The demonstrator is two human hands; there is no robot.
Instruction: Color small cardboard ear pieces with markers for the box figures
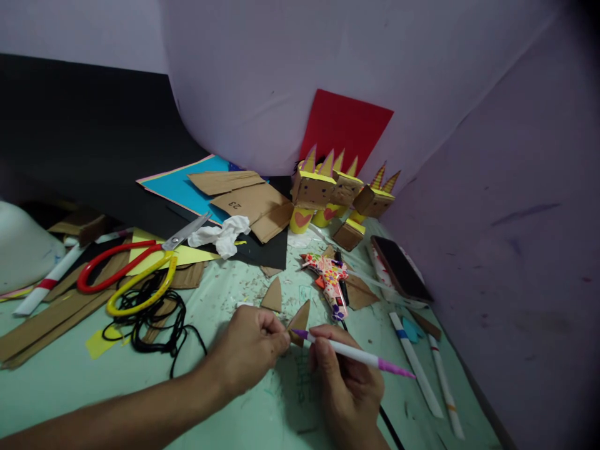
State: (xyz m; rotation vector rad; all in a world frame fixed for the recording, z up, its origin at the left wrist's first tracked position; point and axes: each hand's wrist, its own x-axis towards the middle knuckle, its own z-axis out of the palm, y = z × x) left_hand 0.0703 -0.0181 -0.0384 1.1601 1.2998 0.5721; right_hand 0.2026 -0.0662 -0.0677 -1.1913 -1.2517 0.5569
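Small pointed brown cardboard piece (300, 317), pinched in left hand (253, 347), purple-tipped white marker (359, 354), gripped in right hand (349, 384)

The one camera sits on the person's head, looking forward and down across the green table (262, 415) to the purplish wall (506, 206). It sees wide, with the left hand (250, 350) and right hand (349, 387) near, low in the middle.

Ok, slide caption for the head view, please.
The right hand holds a purple-tipped white marker at a pointed cardboard piece pinched in the left hand.
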